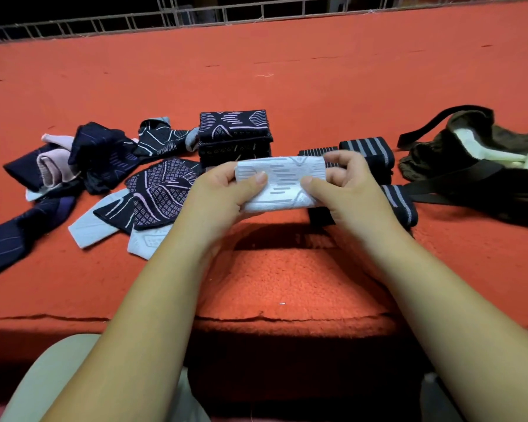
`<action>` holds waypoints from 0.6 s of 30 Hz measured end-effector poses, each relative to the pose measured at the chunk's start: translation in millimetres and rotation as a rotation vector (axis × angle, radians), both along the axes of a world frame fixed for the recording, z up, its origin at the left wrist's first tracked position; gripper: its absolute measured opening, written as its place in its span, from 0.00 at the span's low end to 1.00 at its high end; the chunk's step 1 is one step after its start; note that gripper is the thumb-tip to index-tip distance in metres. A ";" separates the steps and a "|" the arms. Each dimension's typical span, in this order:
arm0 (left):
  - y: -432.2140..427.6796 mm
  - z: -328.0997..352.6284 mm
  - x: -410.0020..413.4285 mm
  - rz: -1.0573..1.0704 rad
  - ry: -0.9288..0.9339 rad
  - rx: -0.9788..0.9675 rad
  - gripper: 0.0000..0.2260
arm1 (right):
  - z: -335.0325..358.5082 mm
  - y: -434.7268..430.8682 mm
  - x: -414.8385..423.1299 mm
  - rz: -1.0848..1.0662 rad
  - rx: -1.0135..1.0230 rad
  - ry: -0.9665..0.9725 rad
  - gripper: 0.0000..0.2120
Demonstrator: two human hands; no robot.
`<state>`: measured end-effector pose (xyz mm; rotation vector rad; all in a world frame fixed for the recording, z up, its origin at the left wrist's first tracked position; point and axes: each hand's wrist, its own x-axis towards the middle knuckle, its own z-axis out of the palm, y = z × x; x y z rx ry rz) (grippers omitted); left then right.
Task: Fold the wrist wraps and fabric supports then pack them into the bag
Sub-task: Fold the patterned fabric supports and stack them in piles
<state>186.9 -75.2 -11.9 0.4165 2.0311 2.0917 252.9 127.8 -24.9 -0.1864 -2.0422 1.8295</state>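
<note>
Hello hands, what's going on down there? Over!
Left hand, right hand: both gripping the white fabric support, off the carpet. Bag waits at right. Striped wrist wraps lie between.

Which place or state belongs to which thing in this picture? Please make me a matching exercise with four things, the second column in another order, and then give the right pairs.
Things
1. white support
2. dark folded stack
3. bag
4. loose dark pile

Places or states
a. lies at the far right, its straps spread out
b. held between the left hand and the right hand
c. lies unfolded at the left
d. stands neatly just behind the hands

Pairs: 1-b, 2-d, 3-a, 4-c
</note>
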 end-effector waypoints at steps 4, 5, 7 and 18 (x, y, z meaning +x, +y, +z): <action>-2.3 4.0 1.9 0.019 -0.036 0.025 0.08 | 1.3 3.1 1.4 0.060 -0.031 -0.061 0.12; -3.2 4.0 1.7 0.065 0.000 -0.040 0.08 | 3.0 2.5 2.9 0.040 0.001 -0.057 0.09; -3.8 1.9 1.4 0.182 0.098 -0.188 0.13 | 4.4 -0.1 4.1 -0.014 0.063 -0.038 0.07; -12.3 13.0 1.3 0.262 0.103 -0.079 0.15 | 8.5 -11.6 2.8 -0.178 0.076 -0.012 0.10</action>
